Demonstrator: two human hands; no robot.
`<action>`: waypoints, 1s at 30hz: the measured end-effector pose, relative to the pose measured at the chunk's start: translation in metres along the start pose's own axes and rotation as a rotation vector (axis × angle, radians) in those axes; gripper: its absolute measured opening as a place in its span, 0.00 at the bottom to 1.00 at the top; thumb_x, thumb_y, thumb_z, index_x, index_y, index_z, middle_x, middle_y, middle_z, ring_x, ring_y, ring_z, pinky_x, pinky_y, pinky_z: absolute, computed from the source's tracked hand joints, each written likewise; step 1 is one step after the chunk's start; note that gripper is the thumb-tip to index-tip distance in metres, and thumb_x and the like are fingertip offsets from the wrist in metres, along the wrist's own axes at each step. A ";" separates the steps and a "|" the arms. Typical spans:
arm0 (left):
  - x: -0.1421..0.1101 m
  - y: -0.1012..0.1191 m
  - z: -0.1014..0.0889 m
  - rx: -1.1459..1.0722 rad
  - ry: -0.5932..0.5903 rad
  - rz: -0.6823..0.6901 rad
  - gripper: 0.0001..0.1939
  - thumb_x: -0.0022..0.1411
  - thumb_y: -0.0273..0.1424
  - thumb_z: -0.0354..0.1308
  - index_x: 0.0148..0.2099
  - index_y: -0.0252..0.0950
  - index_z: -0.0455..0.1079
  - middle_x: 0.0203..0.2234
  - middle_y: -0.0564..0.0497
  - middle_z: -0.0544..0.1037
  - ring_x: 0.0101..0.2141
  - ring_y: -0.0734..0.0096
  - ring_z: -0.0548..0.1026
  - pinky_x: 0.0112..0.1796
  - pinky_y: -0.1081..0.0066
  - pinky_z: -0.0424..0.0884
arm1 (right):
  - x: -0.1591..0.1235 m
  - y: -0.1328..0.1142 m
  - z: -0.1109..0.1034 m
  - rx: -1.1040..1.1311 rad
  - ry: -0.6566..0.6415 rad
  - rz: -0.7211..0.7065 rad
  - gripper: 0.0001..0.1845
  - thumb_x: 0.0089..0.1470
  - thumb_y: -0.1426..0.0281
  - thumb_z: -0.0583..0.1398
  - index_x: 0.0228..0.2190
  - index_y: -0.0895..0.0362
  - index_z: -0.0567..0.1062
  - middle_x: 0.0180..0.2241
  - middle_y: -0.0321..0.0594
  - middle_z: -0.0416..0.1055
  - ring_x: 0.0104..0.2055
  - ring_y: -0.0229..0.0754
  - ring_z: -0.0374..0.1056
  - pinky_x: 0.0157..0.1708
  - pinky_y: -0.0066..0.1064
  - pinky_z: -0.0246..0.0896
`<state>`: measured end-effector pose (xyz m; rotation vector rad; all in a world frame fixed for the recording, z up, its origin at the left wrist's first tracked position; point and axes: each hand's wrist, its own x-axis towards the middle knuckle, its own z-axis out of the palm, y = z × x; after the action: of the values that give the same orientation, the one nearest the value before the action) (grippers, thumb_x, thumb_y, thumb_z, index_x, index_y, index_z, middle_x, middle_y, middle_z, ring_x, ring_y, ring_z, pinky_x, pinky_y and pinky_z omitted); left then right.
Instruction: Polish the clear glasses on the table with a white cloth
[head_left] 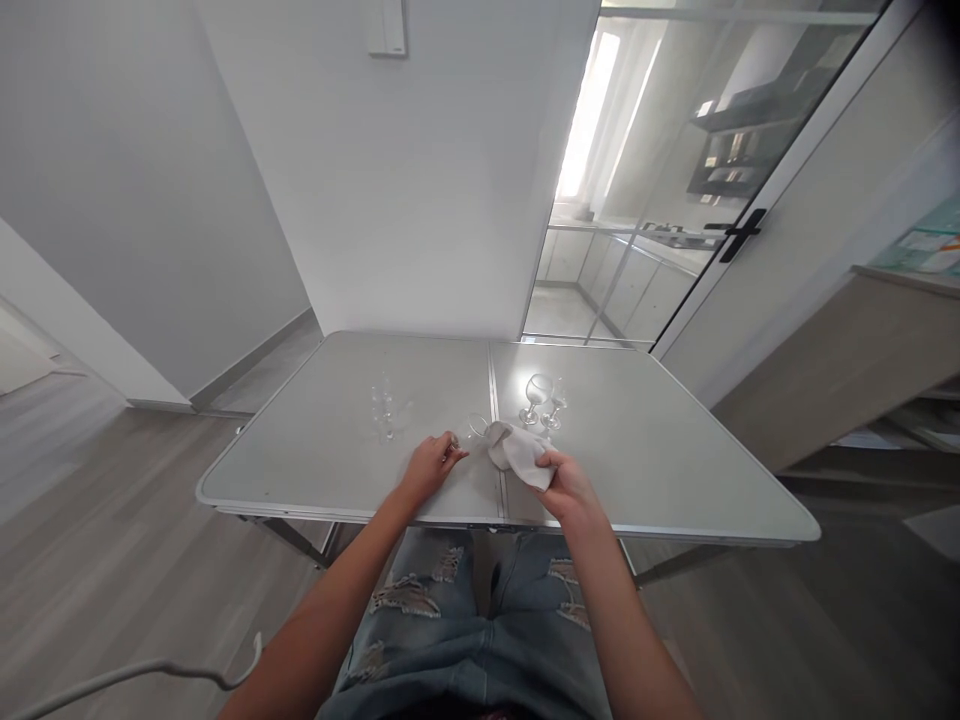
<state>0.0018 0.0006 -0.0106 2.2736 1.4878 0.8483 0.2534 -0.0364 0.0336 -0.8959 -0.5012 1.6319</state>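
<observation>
My left hand [433,466] is closed on the base end of a clear stemmed glass [478,426], which lies tilted with its rim toward the right. In my right hand [564,482] is a bunched white cloth [519,453], gripped between thumb and fingers. The cloth is beside the glass rim; whether it touches the inside cannot be made out. Just beyond the cloth stand a round-bowled stemmed glass [536,395] and another stemmed glass [556,402]. Several slim, clear glass pieces [382,408] are on the table, left of my left hand, hard to make out against the grey top.
The grey folding table [300,440] has a metal rim and a centre seam. A white wall [420,200] meets its far edge. At the right are a glazed door with a black handle [739,235] and a shelf unit [847,360]. A pale cable [150,668] hangs at lower left.
</observation>
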 end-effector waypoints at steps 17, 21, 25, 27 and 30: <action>0.004 0.005 -0.001 0.073 -0.051 0.060 0.10 0.66 0.42 0.58 0.38 0.41 0.69 0.32 0.48 0.79 0.36 0.62 0.74 0.43 0.66 0.64 | -0.011 0.002 0.034 -1.023 -0.003 -0.736 0.10 0.49 0.73 0.56 0.37 0.52 0.67 0.30 0.34 0.68 0.31 0.41 0.62 0.35 0.31 0.55; 0.004 0.006 -0.002 0.092 -0.088 0.066 0.11 0.66 0.42 0.58 0.39 0.40 0.70 0.33 0.47 0.80 0.36 0.62 0.75 0.44 0.65 0.63 | -0.015 0.005 0.040 -1.087 -0.233 -0.640 0.20 0.47 0.75 0.55 0.44 0.52 0.64 0.32 0.35 0.70 0.30 0.41 0.61 0.35 0.31 0.55; 0.004 0.007 -0.001 0.143 -0.096 0.109 0.12 0.66 0.43 0.58 0.39 0.40 0.70 0.31 0.47 0.79 0.36 0.62 0.75 0.46 0.64 0.62 | -0.013 -0.007 0.043 -1.092 -0.383 -0.535 0.36 0.47 0.74 0.56 0.60 0.52 0.61 0.30 0.32 0.69 0.28 0.40 0.61 0.37 0.33 0.58; 0.004 0.006 -0.001 0.149 -0.079 0.126 0.10 0.66 0.41 0.59 0.38 0.39 0.71 0.31 0.47 0.79 0.35 0.62 0.75 0.47 0.63 0.60 | -0.009 -0.014 0.045 -1.072 -0.453 -0.446 0.42 0.46 0.74 0.57 0.64 0.50 0.58 0.29 0.30 0.69 0.28 0.39 0.62 0.39 0.33 0.60; 0.004 0.004 0.001 0.138 -0.025 0.148 0.07 0.66 0.37 0.59 0.40 0.40 0.72 0.32 0.46 0.79 0.37 0.61 0.75 0.48 0.62 0.59 | -0.001 -0.017 0.045 -0.971 -0.487 -0.355 0.44 0.44 0.73 0.58 0.64 0.48 0.62 0.36 0.32 0.74 0.35 0.41 0.65 0.44 0.35 0.62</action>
<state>0.0065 0.0026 -0.0077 2.5110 1.4220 0.7754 0.2292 -0.0263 0.0745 -0.9924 -1.7806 1.2270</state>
